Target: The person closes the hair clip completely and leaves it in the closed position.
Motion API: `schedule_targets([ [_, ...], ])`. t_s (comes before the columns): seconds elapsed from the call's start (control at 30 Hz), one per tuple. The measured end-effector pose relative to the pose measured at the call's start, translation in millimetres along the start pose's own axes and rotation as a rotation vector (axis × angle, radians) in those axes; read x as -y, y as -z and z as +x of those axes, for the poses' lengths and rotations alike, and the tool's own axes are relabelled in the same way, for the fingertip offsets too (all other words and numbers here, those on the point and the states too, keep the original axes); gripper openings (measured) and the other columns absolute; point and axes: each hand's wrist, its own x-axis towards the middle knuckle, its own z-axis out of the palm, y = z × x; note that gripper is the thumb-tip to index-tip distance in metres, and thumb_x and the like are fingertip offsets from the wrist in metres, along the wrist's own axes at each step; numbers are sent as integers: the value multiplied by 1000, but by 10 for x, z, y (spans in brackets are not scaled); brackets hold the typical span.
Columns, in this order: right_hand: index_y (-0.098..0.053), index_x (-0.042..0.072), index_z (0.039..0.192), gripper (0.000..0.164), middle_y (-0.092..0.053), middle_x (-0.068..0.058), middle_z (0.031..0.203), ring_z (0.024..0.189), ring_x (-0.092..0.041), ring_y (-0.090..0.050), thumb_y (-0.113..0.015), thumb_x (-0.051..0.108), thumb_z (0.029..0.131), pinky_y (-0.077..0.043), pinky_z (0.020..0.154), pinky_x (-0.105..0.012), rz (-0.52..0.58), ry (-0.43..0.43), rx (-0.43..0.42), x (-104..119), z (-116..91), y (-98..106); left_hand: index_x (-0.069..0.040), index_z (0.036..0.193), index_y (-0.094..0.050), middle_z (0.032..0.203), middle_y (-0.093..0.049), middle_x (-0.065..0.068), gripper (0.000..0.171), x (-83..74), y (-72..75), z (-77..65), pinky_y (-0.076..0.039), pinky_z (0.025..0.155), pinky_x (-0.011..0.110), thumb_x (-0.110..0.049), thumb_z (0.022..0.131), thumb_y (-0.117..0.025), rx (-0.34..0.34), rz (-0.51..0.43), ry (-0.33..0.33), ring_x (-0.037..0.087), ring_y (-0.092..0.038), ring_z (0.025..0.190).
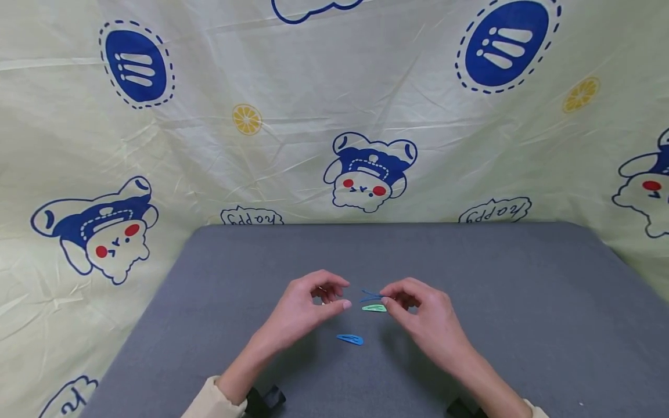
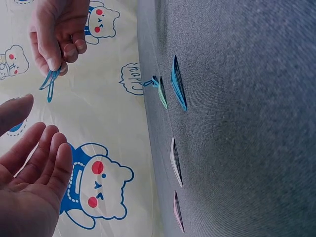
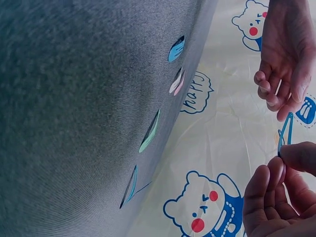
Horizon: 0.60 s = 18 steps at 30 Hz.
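Observation:
Between thumb and fingertips, my right hand (image 1: 425, 310) pinches a blue snap hair clip (image 3: 290, 127), its two legs spread in a V that points toward the other hand. My left hand (image 1: 313, 299) is raised opposite, fingers loosely bent and thumb apart, holding nothing. Below the hands, a closed blue hair clip (image 1: 350, 339) lies on the table, with a green clip (image 1: 374, 308) farther back. The right wrist view also has another blue clip (image 3: 132, 185) with its parts spread, lying beyond the green one. A white clip (image 2: 176, 163) and a pink clip (image 2: 178, 212) show in the left wrist view.
The clips lie on a grey cloth-covered table (image 1: 470, 261). Behind it hangs a pale curtain (image 1: 292, 174) printed with cartoon bears. Dark wrist straps (image 1: 261, 402) sit at both cuffs.

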Motion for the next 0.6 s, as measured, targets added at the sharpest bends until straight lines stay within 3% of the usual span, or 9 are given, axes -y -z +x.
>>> schedule_targets([
  [0.6,-70,25,95,14,-61,14,84,73,-6,-57,-75,13,88,-52,71,-30,-16,30,-32,63,14,10,-27,107,-70,91,-64,-10,22,16,-70,-7,-52,74,35,-26,87,-77,11,-10,10,14,-60,82],
])
